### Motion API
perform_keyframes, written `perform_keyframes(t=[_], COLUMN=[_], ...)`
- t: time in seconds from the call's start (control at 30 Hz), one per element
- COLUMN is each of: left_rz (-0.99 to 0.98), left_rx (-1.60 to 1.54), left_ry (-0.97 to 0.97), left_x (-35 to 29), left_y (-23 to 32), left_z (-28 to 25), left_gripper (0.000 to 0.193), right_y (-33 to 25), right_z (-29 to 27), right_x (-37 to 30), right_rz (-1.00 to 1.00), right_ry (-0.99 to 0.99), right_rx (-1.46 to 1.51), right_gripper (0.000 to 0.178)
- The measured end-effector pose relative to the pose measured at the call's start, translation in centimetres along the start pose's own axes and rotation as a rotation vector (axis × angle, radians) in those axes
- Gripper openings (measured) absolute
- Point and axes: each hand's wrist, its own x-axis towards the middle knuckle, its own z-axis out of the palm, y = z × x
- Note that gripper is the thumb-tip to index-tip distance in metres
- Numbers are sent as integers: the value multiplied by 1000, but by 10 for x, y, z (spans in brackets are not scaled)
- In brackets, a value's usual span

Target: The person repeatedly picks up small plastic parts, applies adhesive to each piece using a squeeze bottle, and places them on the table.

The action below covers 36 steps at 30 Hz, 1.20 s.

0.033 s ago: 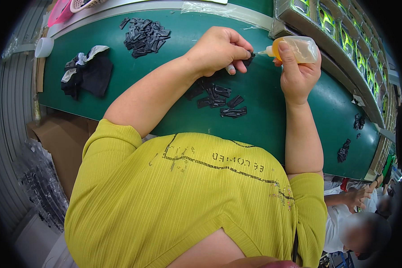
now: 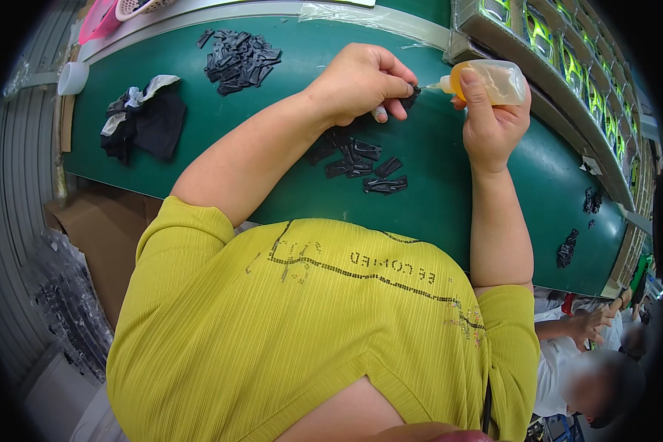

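Note:
My left hand point(image 2: 361, 81) pinches a small black plastic part point(image 2: 410, 96) between thumb and fingers above the green conveyor belt point(image 2: 435, 199). My right hand point(image 2: 490, 121) grips a clear squeeze bottle point(image 2: 493, 79) with an orange cap, lying sideways. Its thin nozzle tip touches the black part. Several similar black parts point(image 2: 365, 168) lie loose on the belt just below my left hand.
A pile of black parts point(image 2: 239, 57) and a black cloth point(image 2: 144, 118) lie at the belt's far left, near a white cup point(image 2: 72, 77) and a pink basket point(image 2: 118, 11). A rack of green-edged pieces point(image 2: 567, 51) runs along the right. Another person point(image 2: 589, 353) works at lower right.

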Motion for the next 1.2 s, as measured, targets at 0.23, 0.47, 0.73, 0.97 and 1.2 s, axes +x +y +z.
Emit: perform_keyframes(t=[0.23, 0.47, 0.73, 0.97, 1.2], left_rz=[-11, -10, 2, -8, -8], left_rx=[-25, -42, -3, 17, 26], left_ry=[18, 17, 29, 32, 32], left_x=[3, 3, 4, 3, 4], left_y=[-3, 0, -2, -1, 0], left_z=[-3, -3, -2, 0, -1], left_gripper=[21, 20, 18, 19, 18], right_y=[0, -6, -2, -3, -2], right_z=[-9, 0, 0, 1, 3], right_x=[3, -5, -8, -10, -10], right_rz=[26, 89, 113, 94, 67], right_ry=[-1, -64, -90, -91, -111], right_rx=[123, 110, 86, 73, 29], right_gripper=[19, 22, 28, 27, 27])
